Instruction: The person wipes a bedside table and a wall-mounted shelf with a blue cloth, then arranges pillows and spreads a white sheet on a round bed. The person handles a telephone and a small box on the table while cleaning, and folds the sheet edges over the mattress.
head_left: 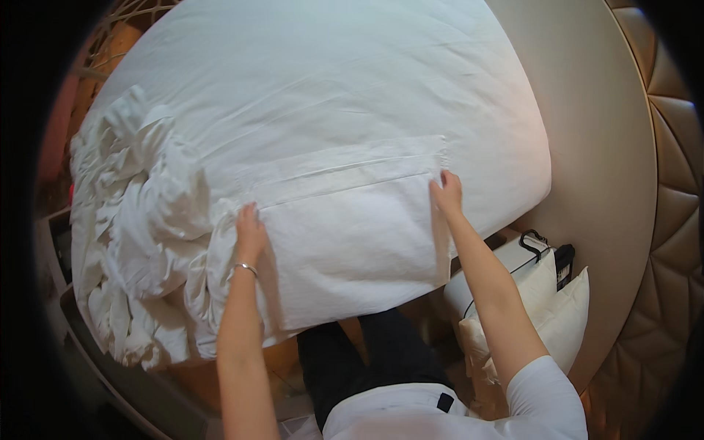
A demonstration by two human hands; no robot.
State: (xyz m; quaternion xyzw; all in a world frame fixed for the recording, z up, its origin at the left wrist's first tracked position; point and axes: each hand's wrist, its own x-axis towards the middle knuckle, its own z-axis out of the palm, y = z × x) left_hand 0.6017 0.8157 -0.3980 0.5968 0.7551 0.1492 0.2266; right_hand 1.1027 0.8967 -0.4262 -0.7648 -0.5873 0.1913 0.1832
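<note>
A white pillowcase [357, 236] lies flat on the near side of a bed covered in a white sheet [352, 60]. Its near end reaches the mattress edge in front of my legs. A folded hem band with a sewn line crosses its far part. My left hand [251, 234], with a silver bracelet at the wrist, grips the pillowcase's left edge beside the hem; some fingertips are hidden. On the opposite side, my right hand [448, 193] pinches the right edge near the hem corner. Crumpled white bedding [159, 214] is heaped just left of my left hand.
Two white pillows [564, 313] rest at lower right by a white nightstand [500, 264] with a black coiled cord [532, 245]. A curved beige headboard [599, 137] borders the bed's right side, with brown quilted wall panels [676, 181] behind. Lower left, a dark curved furniture edge [110, 363] shows.
</note>
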